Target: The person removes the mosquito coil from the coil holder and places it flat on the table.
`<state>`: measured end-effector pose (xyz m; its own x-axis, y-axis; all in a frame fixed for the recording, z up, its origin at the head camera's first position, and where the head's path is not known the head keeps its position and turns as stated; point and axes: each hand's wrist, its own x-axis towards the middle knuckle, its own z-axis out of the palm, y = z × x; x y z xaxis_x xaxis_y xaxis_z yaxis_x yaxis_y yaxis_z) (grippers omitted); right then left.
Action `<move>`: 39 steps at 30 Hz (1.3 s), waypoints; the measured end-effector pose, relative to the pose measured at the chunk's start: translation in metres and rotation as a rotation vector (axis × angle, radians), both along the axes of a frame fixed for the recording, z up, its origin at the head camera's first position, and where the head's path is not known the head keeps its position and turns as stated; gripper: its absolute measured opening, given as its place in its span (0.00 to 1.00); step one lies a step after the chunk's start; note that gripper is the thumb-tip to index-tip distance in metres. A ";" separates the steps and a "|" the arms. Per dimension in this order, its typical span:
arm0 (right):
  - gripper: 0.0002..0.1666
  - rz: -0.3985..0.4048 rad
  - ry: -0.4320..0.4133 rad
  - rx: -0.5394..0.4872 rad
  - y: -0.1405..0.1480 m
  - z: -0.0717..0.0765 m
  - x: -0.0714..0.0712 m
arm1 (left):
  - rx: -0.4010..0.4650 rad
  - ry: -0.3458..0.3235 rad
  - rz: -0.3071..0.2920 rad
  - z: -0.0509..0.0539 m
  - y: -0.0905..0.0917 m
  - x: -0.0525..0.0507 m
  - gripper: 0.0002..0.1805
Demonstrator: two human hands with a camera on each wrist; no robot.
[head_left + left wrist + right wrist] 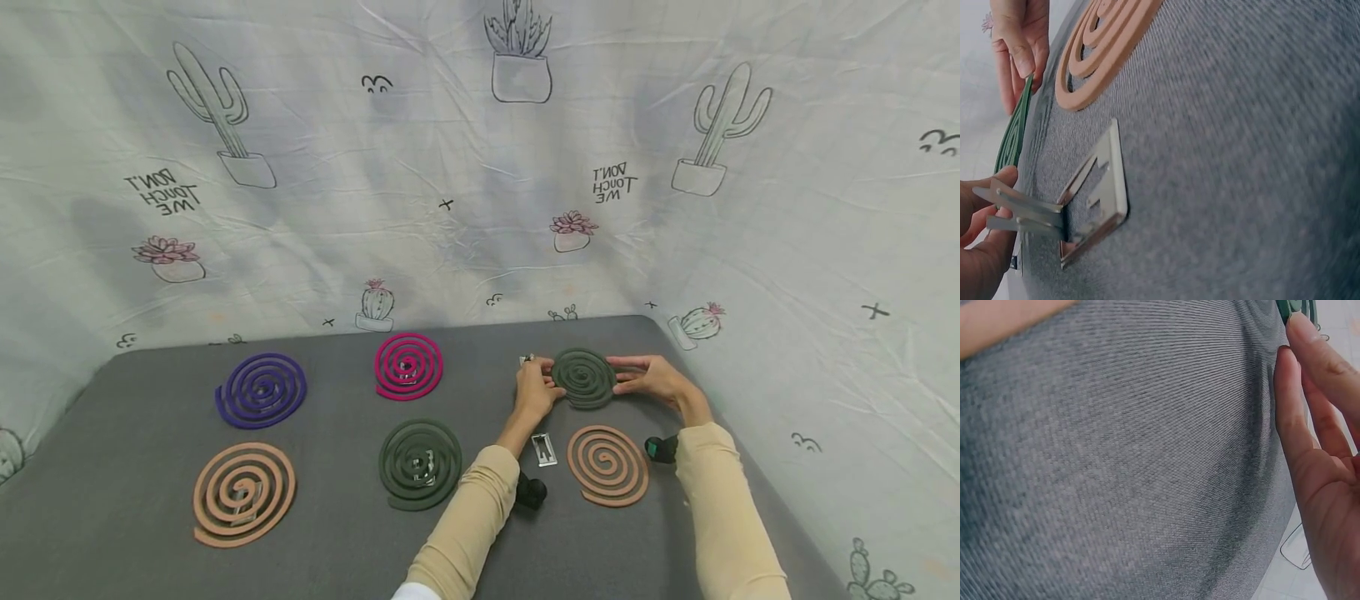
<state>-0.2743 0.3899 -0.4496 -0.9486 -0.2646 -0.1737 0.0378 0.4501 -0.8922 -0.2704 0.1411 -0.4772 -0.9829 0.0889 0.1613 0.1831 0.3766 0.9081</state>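
Note:
Between both hands, at the far right of the table in the head view, is a dark green mosquito coil (582, 379). My left hand (534, 390) pinches its left edge, and my right hand (654, 380) pinches the right edge between thumb and fingers. The left wrist view shows the coil (1015, 134) nearly edge-on, raised off the cloth. A metal coil stand (1110, 187) with upright prongs stands in front of the left hand in that view. A small metal piece (527, 360) shows just behind the left hand, partly hidden by it.
An orange coil (607, 467) lies near the right forearm. To the left, purple (261, 391), pink (408, 367), green (420, 464) and orange (244, 495) coils have metal pieces at their centres. A printed curtain (450, 167) hangs behind the grey table (330, 533).

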 end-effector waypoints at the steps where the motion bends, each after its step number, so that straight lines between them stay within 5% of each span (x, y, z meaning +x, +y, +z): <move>1: 0.39 -0.002 -0.005 -0.002 0.000 0.000 0.000 | -0.006 0.001 -0.007 -0.001 0.000 -0.001 0.25; 10: 0.38 -0.008 -0.015 0.005 0.003 -0.002 0.005 | -0.023 -0.036 -0.079 -0.002 -0.002 -0.003 0.29; 39: 0.34 -0.007 -0.001 0.019 -0.005 -0.002 -0.001 | -0.066 -0.025 -0.054 -0.005 -0.005 -0.005 0.28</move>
